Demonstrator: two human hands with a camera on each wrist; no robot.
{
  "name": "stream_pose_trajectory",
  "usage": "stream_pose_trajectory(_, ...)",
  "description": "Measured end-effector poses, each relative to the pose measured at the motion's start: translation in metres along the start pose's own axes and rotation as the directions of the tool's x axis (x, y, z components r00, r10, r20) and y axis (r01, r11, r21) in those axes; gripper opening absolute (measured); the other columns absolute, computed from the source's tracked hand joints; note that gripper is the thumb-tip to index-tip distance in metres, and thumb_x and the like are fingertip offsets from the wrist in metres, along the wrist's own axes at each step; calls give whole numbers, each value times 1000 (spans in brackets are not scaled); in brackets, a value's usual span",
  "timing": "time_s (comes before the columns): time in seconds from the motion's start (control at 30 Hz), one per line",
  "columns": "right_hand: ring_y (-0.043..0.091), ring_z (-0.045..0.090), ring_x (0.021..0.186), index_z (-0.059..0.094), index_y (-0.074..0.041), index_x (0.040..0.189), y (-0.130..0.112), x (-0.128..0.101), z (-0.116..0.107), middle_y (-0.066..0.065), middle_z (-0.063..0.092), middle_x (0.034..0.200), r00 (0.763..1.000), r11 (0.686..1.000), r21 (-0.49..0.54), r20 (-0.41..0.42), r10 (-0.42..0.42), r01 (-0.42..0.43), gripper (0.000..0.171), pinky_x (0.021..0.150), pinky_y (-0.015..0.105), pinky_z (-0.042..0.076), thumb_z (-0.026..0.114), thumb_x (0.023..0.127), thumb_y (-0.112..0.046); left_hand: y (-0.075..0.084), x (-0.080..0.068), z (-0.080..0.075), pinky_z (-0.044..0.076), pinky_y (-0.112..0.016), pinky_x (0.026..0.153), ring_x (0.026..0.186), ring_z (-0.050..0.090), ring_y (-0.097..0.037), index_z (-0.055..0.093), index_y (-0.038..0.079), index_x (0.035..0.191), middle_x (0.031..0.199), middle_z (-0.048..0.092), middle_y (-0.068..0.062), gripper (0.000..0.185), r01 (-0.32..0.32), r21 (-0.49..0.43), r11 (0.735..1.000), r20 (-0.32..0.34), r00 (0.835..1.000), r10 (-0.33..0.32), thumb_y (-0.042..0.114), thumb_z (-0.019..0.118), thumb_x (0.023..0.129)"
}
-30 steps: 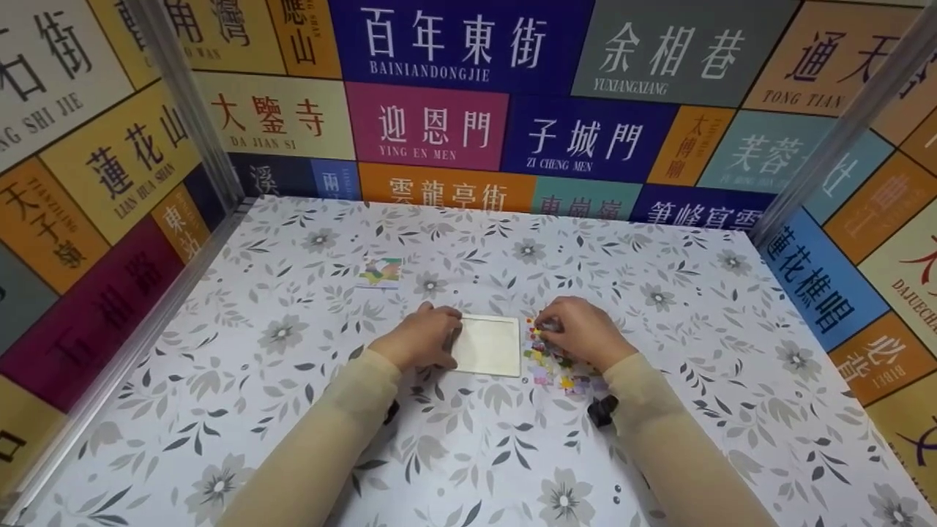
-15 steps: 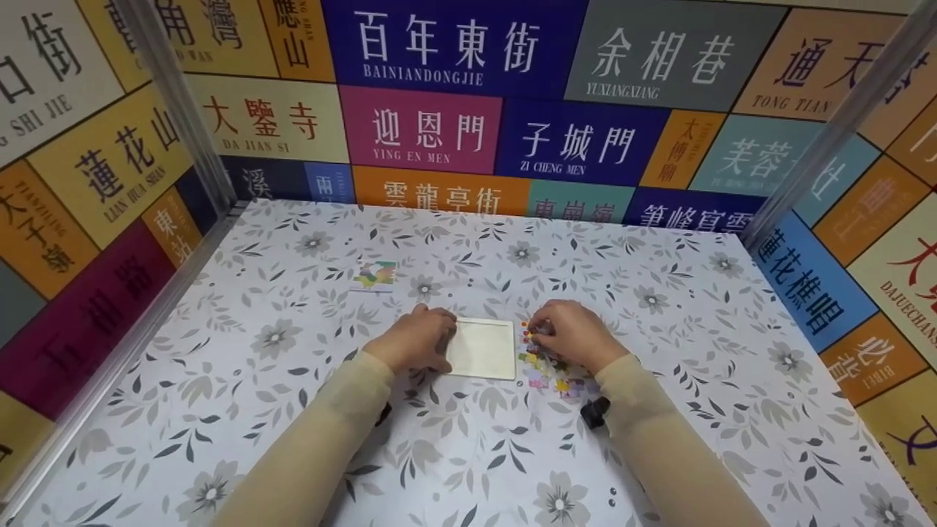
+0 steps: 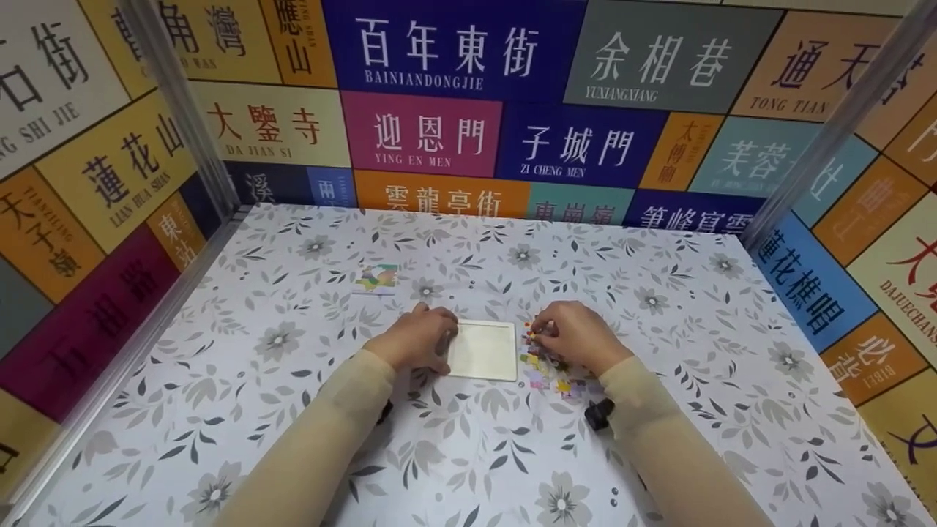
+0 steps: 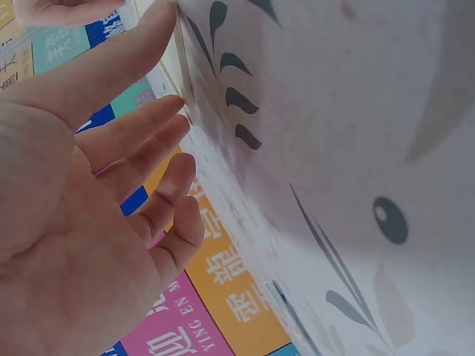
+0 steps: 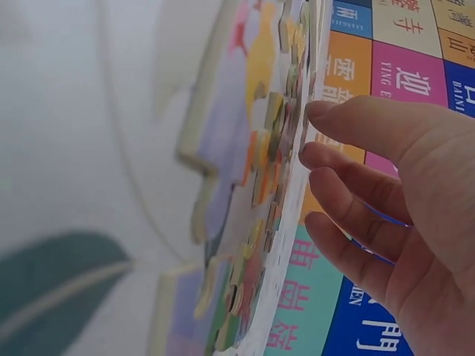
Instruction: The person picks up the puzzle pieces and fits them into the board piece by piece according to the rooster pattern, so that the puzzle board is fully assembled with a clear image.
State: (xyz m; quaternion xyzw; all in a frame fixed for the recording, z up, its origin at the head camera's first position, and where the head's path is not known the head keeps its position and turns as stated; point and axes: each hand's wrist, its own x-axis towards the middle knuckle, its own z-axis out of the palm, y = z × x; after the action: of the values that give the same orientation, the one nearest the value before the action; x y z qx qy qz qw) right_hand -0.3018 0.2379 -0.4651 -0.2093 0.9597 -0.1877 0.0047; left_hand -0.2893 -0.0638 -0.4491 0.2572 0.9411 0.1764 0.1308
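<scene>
In the head view, my left hand point(image 3: 416, 338) rests at the left edge of a shallow, cream-coloured puzzle tray point(image 3: 483, 351). The left wrist view shows the thumb and forefinger touching the tray's edge point(image 4: 182, 63), with the other fingers loosely bent. My right hand point(image 3: 582, 337) is over a loose heap of colourful jigsaw pieces point(image 3: 540, 380) just right of the tray. From the right wrist view, its thumb and forefinger point(image 5: 319, 154) close on a thin jigsaw piece, seen nearly edge-on, at the heap's far side. The piece's picture is hidden.
A small picture card point(image 3: 375, 279) lies behind and left of the tray on the flower-patterned tabletop point(image 3: 454, 454). Panels with street names point(image 3: 421, 135) stand along the back and both sides. Clear strips point(image 3: 820, 139) run up the corners.
The head camera's view shifts slightly. Both hands keep nearly the same places, with small finger movements of the right hand over the pieces. The tray and card stay put.
</scene>
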Motion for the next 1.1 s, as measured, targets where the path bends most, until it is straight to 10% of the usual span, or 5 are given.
stream_pose_trajectory(1.1, 18, 70, 94, 84, -23, 95, -61, 27, 20, -5, 75, 98, 984, 977, -121, -13, -180, 177, 9, 83, 40, 58, 81, 90, -30, 2, 0, -1, 45, -47, 110, 132, 50, -36, 65, 6, 134, 146, 58, -6, 64, 21, -14, 1000, 13, 1000, -21, 19, 92, 77)
